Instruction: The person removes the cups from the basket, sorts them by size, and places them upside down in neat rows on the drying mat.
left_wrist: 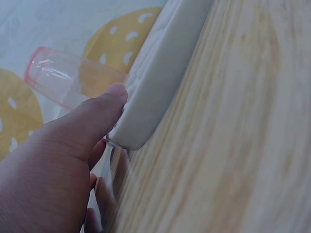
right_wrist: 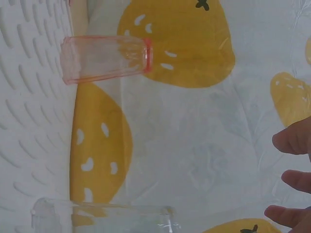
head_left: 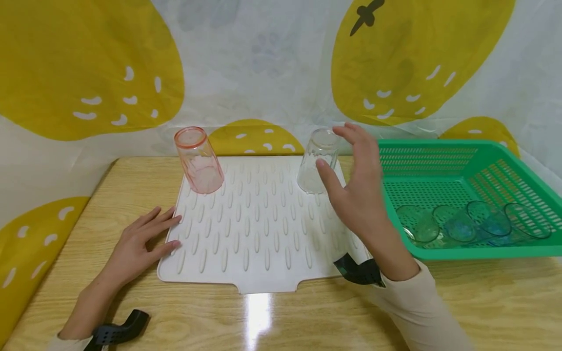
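On the white ribbed drying mat (head_left: pixel 256 219), a pink-tinted glass (head_left: pixel 199 163) stands at the back left with its narrower end up. A clear glass (head_left: pixel 313 165) stands the same way at the back right. My right hand (head_left: pixel 362 187) is raised beside the clear glass, thumb and fingers spread; its thumb overlaps the glass in the head view. In the right wrist view, the fingertips (right_wrist: pixel 291 141) are apart from the clear glass (right_wrist: pixel 121 221). My left hand (head_left: pixel 138 243) rests at the mat's left edge, its fingers fairly straight and its thumb (left_wrist: pixel 114 97) touching the rim.
To the right of the mat, a green plastic basket (head_left: pixel 474 251) holds several tinted glasses (head_left: pixel 461 224) lying on their sides. Behind the wooden table (head_left: pixel 210 317) hangs a white sheet (head_left: pixel 259 63) with yellow fruit shapes.
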Demonstrator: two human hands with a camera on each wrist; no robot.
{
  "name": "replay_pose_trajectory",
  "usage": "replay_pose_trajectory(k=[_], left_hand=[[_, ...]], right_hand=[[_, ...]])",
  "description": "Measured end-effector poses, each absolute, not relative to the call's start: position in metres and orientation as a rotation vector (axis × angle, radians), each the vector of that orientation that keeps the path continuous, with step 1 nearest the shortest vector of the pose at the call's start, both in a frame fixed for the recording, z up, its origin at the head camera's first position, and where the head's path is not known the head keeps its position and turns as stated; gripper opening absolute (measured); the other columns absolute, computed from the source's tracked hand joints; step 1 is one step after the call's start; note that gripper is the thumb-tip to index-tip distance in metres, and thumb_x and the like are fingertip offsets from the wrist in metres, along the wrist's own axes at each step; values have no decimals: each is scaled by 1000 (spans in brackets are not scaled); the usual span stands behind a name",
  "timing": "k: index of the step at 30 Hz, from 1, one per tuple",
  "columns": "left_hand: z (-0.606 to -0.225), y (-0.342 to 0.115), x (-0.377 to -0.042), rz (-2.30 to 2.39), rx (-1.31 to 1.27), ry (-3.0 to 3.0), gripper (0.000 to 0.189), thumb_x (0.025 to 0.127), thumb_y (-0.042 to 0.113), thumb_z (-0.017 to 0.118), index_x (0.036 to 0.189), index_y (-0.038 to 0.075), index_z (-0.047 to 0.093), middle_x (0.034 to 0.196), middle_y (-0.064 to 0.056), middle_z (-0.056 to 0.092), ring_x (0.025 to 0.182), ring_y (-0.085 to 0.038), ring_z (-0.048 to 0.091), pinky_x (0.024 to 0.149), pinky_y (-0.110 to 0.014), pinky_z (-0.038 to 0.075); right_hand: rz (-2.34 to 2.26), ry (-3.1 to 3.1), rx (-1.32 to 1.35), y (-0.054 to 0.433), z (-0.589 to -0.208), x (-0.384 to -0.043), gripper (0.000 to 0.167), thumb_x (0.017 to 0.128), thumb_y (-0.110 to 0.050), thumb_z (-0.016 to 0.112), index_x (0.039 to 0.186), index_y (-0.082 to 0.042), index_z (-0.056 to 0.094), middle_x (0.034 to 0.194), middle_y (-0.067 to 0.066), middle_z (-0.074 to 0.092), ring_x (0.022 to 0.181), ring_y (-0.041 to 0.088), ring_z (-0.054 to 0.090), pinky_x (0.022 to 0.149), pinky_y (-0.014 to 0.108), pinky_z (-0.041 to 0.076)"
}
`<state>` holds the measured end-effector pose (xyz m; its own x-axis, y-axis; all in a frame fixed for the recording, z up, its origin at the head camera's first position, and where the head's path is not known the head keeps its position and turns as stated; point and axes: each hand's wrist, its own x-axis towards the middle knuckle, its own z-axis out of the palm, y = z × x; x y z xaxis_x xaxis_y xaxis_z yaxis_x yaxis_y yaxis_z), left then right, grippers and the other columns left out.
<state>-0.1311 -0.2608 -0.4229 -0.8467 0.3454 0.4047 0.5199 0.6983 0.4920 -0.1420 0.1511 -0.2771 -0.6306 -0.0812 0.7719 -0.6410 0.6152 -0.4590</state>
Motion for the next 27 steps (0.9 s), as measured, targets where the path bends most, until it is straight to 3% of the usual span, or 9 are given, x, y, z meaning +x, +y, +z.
replay_pose_trajectory(k=[8, 16, 27], left_hand=[[-422, -261, -130, -889, -679, -2633, 59, 76, 23, 82, 131, 20, 61, 141, -7, 49, 134, -41, 32, 102, -65, 22], [-420, -260, -130, -920, -671, -2628, 58, 75, 21, 82, 130, 18, 63, 140, -9, 50, 133, -44, 32, 103, -65, 21], [-418, -255, -127, -959, -671, -2650, 58, 78, 21, 80, 132, 13, 60, 142, -15, 46, 134, -47, 28, 107, -62, 14]], right_hand=[[924, -2278, 549, 181, -259, -118, 51, 87, -4, 69, 133, -1, 49, 139, 13, 44, 128, 23, 39, 97, 47, 43], [765, -2410, 662, 227, -256, -105, 63, 82, -1, 73, 139, -6, 46, 138, 10, 44, 126, 25, 40, 97, 14, 33], [660, -2544, 685, 277, -267, -98, 63, 80, 3, 75, 137, -8, 50, 131, 6, 51, 121, -3, 40, 92, 5, 31]])
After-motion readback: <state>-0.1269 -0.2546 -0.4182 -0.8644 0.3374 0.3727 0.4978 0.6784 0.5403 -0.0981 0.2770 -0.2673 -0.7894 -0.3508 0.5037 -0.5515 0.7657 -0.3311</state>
